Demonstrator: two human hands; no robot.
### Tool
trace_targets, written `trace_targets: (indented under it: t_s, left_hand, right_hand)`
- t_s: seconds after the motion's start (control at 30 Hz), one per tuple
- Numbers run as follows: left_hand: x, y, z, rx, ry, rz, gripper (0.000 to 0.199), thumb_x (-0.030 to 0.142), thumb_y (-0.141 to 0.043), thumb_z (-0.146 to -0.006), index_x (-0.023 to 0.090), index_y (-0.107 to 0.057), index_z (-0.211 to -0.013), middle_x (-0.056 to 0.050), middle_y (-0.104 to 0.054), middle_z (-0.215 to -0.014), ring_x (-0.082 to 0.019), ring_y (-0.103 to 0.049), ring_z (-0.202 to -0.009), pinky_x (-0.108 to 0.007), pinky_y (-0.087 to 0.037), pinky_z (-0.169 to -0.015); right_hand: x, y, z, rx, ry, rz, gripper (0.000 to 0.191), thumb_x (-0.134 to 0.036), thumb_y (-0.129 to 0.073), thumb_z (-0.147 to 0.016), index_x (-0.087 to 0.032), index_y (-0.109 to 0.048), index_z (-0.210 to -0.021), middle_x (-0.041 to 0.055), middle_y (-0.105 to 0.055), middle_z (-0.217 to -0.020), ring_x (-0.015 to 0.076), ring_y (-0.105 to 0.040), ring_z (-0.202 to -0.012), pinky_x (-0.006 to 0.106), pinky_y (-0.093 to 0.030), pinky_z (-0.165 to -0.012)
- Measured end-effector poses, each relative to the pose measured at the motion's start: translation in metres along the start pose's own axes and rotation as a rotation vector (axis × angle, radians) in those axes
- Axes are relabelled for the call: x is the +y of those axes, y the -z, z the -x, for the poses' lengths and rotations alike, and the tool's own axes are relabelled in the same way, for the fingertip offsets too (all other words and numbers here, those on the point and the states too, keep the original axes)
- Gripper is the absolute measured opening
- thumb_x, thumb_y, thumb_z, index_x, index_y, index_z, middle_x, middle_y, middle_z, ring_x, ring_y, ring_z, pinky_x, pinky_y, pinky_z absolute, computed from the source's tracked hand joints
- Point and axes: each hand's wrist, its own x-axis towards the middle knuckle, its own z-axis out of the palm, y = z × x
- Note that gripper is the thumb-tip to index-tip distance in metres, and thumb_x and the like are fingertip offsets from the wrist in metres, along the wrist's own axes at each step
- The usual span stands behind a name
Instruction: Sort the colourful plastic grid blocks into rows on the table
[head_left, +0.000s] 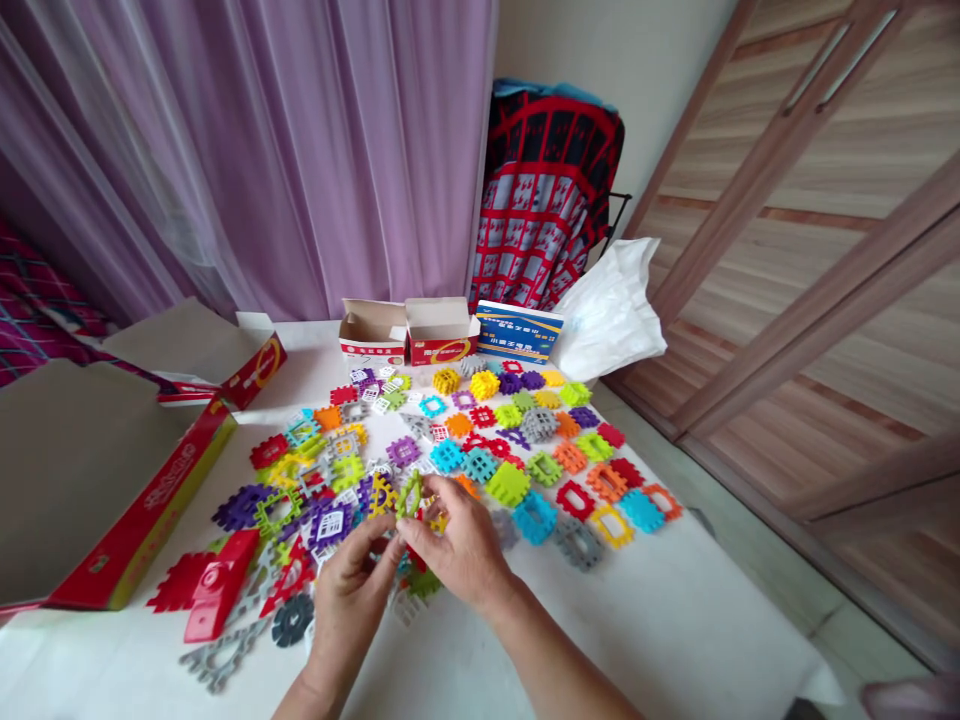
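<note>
Between the thumb and fingers of my right hand (461,545) is a lime-green toothed building piece (409,494), held upright on edge above the pile. My left hand (352,580) is closed in a pinch, its fingertips right at my right thumb and the lower end of that piece. What the left fingertips hold, if anything, is hidden. Below and to the left lies a heap of mixed pieces, among them a purple piece with a white window insert (330,524) and a dark grey round piece (292,621). A red slab-like piece (220,588) lies farther left.
Many coloured toothed pieces, such as a blue one (535,517), spread over the white-covered table (600,640). Open cardboard boxes stand left (161,500) and at the back (442,345), beside a blue box (519,333) and a white plastic bag (615,310). Wooden wardrobe doors (810,250) rise at right.
</note>
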Motion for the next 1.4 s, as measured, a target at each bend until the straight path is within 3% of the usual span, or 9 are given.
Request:
trace_targets:
  t_s: [0.13,0.23,0.37,0.47,0.6,1.1,1.3,1.4]
  left_hand:
    - [0.007,-0.001,-0.001,-0.075,-0.083,-0.032,0.029,0.05,-0.07,-0.074,0.024,-0.076,-0.086,-0.006,-0.075,-0.085,-0.017,-0.065,-0.064,-0.024,-0.052,-0.054]
    - [0.008,-0.002,0.001,-0.161,-0.08,-0.023,0.029,0.049,-0.07,-0.074,0.024,-0.077,-0.088,-0.007,-0.076,-0.09,-0.02,-0.068,-0.071,-0.026,-0.055,-0.06]
    - [-0.001,0.001,0.003,-0.153,0.028,0.008,0.039,0.054,-0.069,-0.074,0.024,-0.075,-0.1,-0.007,-0.077,-0.097,-0.02,-0.07,-0.07,-0.027,-0.058,-0.061]
    - [-0.012,0.003,-0.001,-0.091,0.076,0.03,0.045,0.056,-0.068,-0.074,0.024,-0.073,-0.105,-0.008,-0.077,-0.104,-0.022,-0.072,-0.081,-0.029,-0.059,-0.069]
    - [-0.023,0.004,-0.006,-0.096,0.105,0.029,0.051,0.06,-0.068,-0.074,0.024,-0.07,-0.111,-0.008,-0.077,-0.105,-0.023,-0.073,-0.085,-0.029,-0.059,-0.075]
    - [-0.026,0.012,-0.011,-0.045,0.127,0.01,0.049,0.058,-0.068,-0.074,0.022,-0.069,-0.108,-0.006,-0.077,-0.098,-0.02,-0.073,-0.076,-0.03,-0.061,-0.074]
    - [-0.016,0.009,-0.011,0.019,0.088,0.001,0.05,0.061,-0.066,-0.073,0.021,-0.069,-0.103,-0.006,-0.078,-0.092,-0.02,-0.073,-0.071,-0.028,-0.061,-0.065]
    - [-0.021,0.016,-0.014,0.053,0.051,-0.059,0.048,0.059,-0.062,-0.078,0.021,-0.068,-0.105,-0.007,-0.078,-0.093,-0.019,-0.073,-0.071,-0.027,-0.06,-0.062]
  right_hand:
    - [0.001,-0.001,0.001,0.04,0.059,0.046,0.036,-0.033,-0.067,-0.074,-0.018,-0.065,-0.107,0.0058,-0.07,-0.092,0.0196,-0.064,-0.086,0.03,-0.052,-0.078]
    - [0.007,0.012,0.001,0.038,0.085,0.081,0.036,-0.033,-0.067,-0.074,-0.019,-0.066,-0.107,0.0048,-0.071,-0.091,0.0182,-0.064,-0.081,0.028,-0.052,-0.074]
    - [0.04,0.063,-0.007,0.103,-0.004,0.301,0.037,-0.038,-0.061,-0.081,-0.02,-0.068,-0.113,0.0061,-0.073,-0.093,0.0184,-0.066,-0.078,0.028,-0.051,-0.071]
    - [0.076,0.111,-0.015,0.191,-0.153,0.663,0.039,-0.039,-0.058,-0.085,-0.02,-0.067,-0.118,0.0093,-0.074,-0.099,0.0225,-0.068,-0.087,0.031,-0.05,-0.074]
    - [0.109,0.143,-0.02,0.053,-0.24,0.974,0.04,-0.042,-0.059,-0.087,-0.02,-0.066,-0.12,0.0106,-0.075,-0.098,0.025,-0.069,-0.09,0.032,-0.047,-0.075]
    - [0.118,0.13,-0.022,-0.032,-0.276,1.077,0.034,-0.049,-0.056,-0.089,-0.022,-0.071,-0.105,0.0097,-0.075,-0.093,0.0233,-0.067,-0.091,0.03,-0.043,-0.076]
    - [0.118,0.132,-0.021,-0.013,-0.26,1.096,0.039,-0.051,-0.054,-0.09,-0.021,-0.068,-0.11,0.0097,-0.075,-0.094,0.0236,-0.068,-0.09,0.03,-0.044,-0.073]
    - [0.116,0.136,-0.024,-0.013,-0.211,1.067,0.034,-0.045,-0.051,-0.093,-0.02,-0.068,-0.108,0.0098,-0.074,-0.102,0.0232,-0.068,-0.094,0.03,-0.044,-0.075]
